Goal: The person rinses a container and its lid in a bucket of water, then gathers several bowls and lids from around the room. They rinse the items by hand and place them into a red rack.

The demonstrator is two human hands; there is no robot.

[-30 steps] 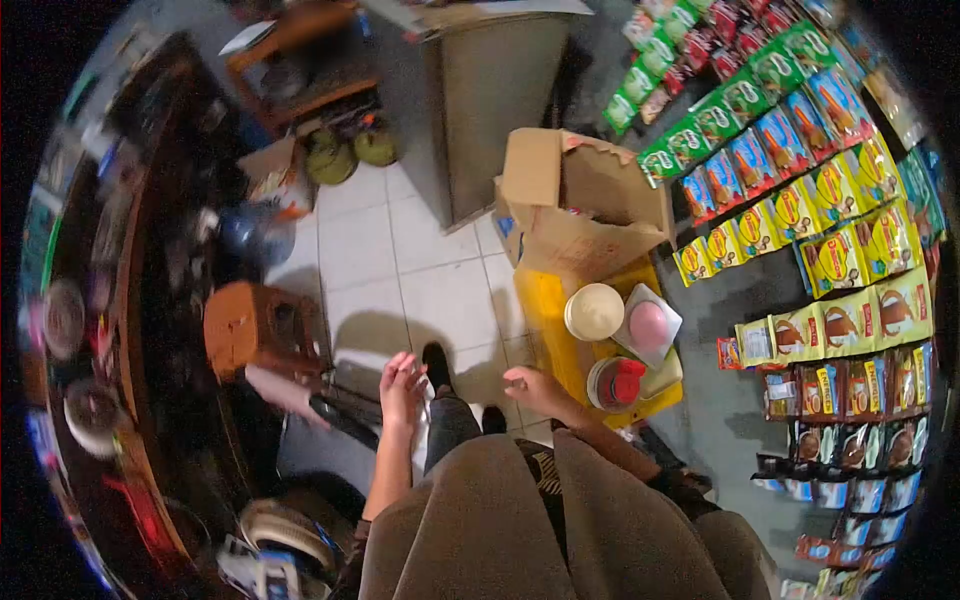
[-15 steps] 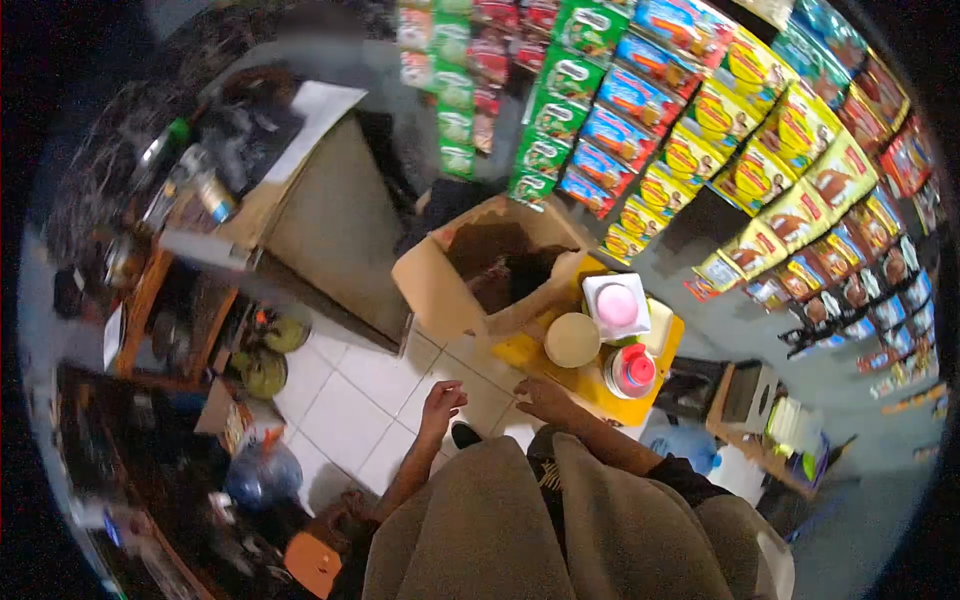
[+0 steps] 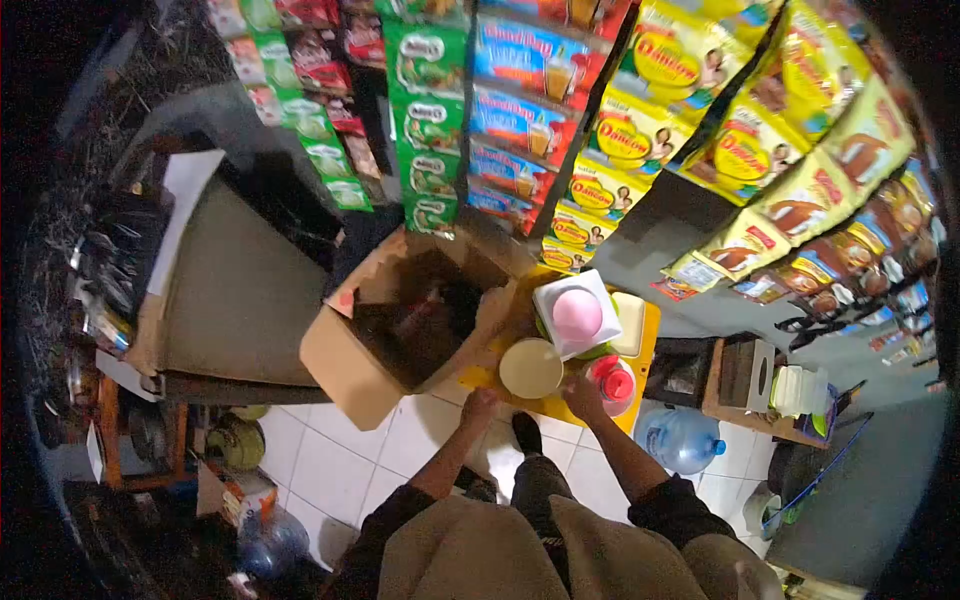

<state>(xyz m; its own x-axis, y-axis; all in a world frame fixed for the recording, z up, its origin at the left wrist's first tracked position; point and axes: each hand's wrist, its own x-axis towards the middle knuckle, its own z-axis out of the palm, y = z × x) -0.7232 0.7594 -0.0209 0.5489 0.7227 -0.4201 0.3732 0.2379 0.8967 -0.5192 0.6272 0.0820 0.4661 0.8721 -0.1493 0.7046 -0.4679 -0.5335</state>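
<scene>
My left hand (image 3: 481,405) is at the front left edge of a yellow tabletop (image 3: 556,408), its fingers curled in. Whatever it may hold is hidden from this angle. My right hand (image 3: 582,396) reaches over the same front edge, between a round beige-topped tub (image 3: 531,369) and a jar with a red lid (image 3: 612,383); its fingertips are mostly hidden. Behind the tub, a pink round-topped item (image 3: 577,316) rests on a white square tray (image 3: 606,335). A cream container (image 3: 628,324) stands at the right edge.
An open cardboard box (image 3: 352,372) stands left of the yellow tabletop. Strips of sachets (image 3: 624,135) hang above and behind. A blue water jug (image 3: 682,440) is on the right floor; another jug (image 3: 270,545) is at lower left. A large cabinet (image 3: 240,290) stands at left.
Both hands have moved forward from over the floor to the yellow tabletop's front edge. The view has shifted, and the box and tabletop now appear further left.
</scene>
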